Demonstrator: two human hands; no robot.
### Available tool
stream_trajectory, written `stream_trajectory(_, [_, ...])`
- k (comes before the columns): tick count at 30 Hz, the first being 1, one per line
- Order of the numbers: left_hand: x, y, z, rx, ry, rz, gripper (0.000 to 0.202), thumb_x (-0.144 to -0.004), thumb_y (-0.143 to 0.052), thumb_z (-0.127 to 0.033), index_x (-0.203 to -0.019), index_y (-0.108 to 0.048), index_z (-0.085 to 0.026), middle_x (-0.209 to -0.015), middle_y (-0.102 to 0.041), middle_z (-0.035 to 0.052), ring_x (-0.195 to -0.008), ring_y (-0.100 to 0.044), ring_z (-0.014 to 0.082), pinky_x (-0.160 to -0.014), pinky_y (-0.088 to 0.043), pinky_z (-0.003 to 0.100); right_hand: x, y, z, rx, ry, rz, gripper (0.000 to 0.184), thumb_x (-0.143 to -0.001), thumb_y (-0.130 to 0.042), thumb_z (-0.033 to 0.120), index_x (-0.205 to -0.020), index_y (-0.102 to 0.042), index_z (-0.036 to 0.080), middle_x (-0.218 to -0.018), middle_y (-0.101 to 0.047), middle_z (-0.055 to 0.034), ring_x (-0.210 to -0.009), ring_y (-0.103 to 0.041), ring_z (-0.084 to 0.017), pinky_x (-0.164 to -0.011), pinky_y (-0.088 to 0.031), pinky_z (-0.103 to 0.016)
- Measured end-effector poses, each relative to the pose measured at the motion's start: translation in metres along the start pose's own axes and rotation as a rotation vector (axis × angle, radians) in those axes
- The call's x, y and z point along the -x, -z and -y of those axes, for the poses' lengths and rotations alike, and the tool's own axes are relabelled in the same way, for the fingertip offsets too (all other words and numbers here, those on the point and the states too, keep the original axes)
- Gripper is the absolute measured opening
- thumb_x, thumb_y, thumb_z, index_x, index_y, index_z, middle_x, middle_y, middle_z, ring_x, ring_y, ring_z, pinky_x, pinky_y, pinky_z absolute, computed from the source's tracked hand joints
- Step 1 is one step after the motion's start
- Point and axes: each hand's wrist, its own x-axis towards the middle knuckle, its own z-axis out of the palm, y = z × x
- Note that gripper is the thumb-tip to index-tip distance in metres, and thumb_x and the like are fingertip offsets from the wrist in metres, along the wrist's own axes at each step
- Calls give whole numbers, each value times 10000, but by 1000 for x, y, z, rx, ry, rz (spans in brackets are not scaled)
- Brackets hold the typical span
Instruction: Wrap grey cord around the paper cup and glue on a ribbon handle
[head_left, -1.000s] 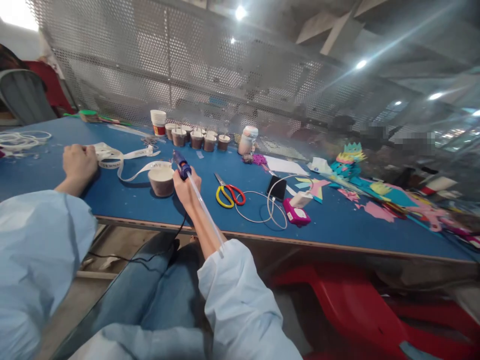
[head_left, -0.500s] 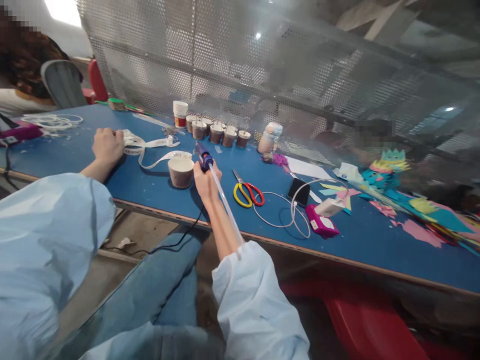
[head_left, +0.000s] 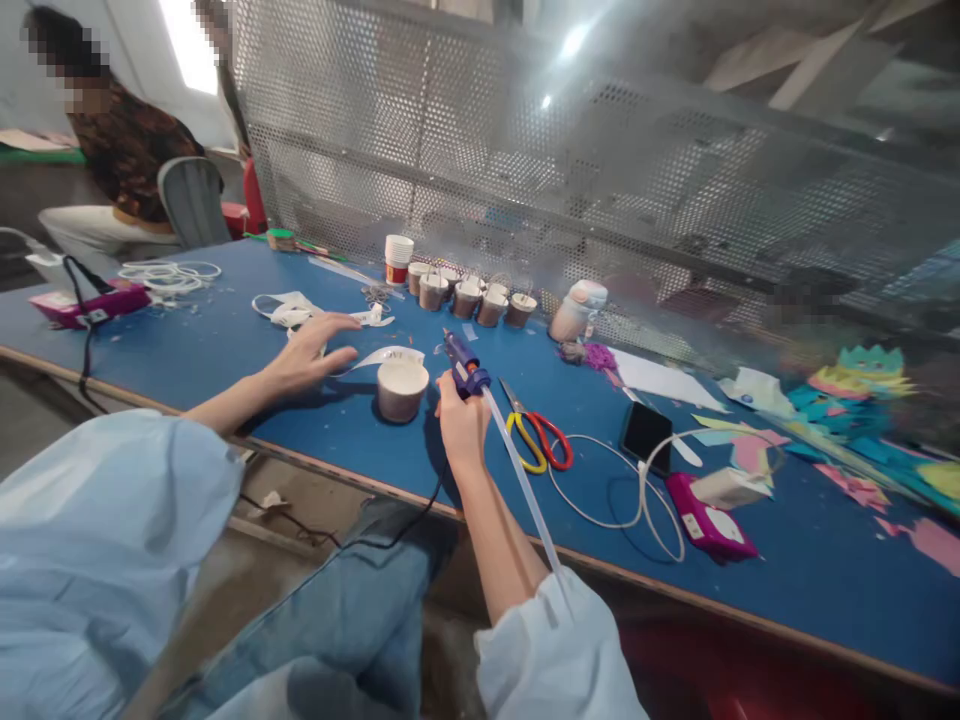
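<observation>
My right hand (head_left: 463, 425) grips a blue hot glue gun (head_left: 466, 366), with a long clear glue stick (head_left: 529, 485) running back from it over my forearm. Just left of the gun stands a paper cup (head_left: 403, 388) with a pale top. A white printed ribbon (head_left: 390, 355) reaches the cup's back rim, and more of it (head_left: 289, 308) lies loose behind my left hand. That left hand (head_left: 315, 352) is open above the table, thumb and fingers apart, with nothing seen in it. Scissors (head_left: 538, 440) with one yellow and one red handle lie right of my right hand.
Several small filled cups (head_left: 466, 295) line the back beside stacked white cups (head_left: 399, 258) and a jar (head_left: 577, 310). To the right are a phone (head_left: 646, 437), white cable and magenta power strip (head_left: 709, 520). Another person (head_left: 127, 150) sits far left.
My left hand has let go of the ribbon and moved right towards the cup, its fingers opening. My right hand still holds the glue gun beside the cup. The view has shifted left.
</observation>
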Motion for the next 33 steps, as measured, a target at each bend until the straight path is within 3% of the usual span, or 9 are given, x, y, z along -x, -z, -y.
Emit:
stream_trajectory(3, [0,-2,-19,128,-108,207,596,-735,-566,-326,-1312,-472,-209,-1375,-518,115,-1257,-463,304,-1062,-337,459,2,2,2,-30,-92,12,306,-829,-490,453,-796,-646,192,-556,-607,-18,-607,-608,-201,-516,-443,-268])
stream_trajectory(7, [-10,-2,-30,137,-12,300,696,-681,-541,-230,-1365,-417,-247,-1219,-622,82,-1151,-545,284,-937,-447,388,7,7,9,-124,-194,6,307,-804,-533,467,-729,-638,188,-487,-560,8,-473,-548,-164,-452,-423,-261])
stream_trajectory(10, [-20,3,-34,173,7,340,624,-706,-524,-236,-1328,-467,-233,-1158,-640,73,-1052,-589,254,-831,-486,334,11,13,15,-186,-234,29,296,-803,-540,449,-711,-635,184,-451,-524,24,-417,-512,-144,-414,-402,-252])
stream_trajectory(13, [-32,12,-41,212,-75,349,464,-721,-557,-289,-1180,-600,-234,-1176,-629,64,-1103,-562,264,-856,-474,335,14,19,20,-205,-238,38,261,-790,-565,420,-704,-639,185,-442,-508,32,-402,-498,-132,-405,-392,-245])
stream_trajectory(16, [-46,19,-51,270,-146,460,283,-718,-588,-321,-971,-696,-257,-1041,-659,59,-1019,-598,257,-862,-470,350,16,25,21,-209,-230,34,243,-790,-574,410,-713,-646,191,-435,-503,34,-405,-499,-130,-414,-399,-245])
stream_trajectory(19, [-61,18,-58,262,-83,553,196,-689,-658,-357,-854,-725,-278,-985,-649,65,-970,-613,269,-797,-491,357,16,32,23,-163,-219,69,232,-803,-567,395,-709,-652,201,-414,-490,38,-391,-496,-135,-415,-410,-254])
stream_trajectory(22, [-74,12,-59,255,-80,552,157,-661,-707,-354,-795,-728,-276,-970,-643,68,-957,-617,282,-776,-499,376,16,41,28,-44,-209,147,210,-793,-570,382,-688,-649,219,-410,-497,32,-387,-508,-145,-415,-427,-263])
stream_trajectory(28, [-93,3,-53,405,-290,708,109,-695,-674,-289,-793,-721,-298,-1066,-675,26,-966,-637,242,-700,-500,296,20,48,36,79,-199,190,219,-755,-583,425,-688,-645,227,-428,-512,13,-371,-503,-155,-401,-437,-285])
stream_trajectory(33, [-101,-2,-41,492,-485,797,207,-797,-548,-198,-956,-679,-215,-1032,-697,29,-925,-626,173,-802,-448,258,34,59,41,170,-241,198,234,-820,-573,412,-788,-653,194,-491,-544,12,-438,-535,-143,-491,-483,-272])
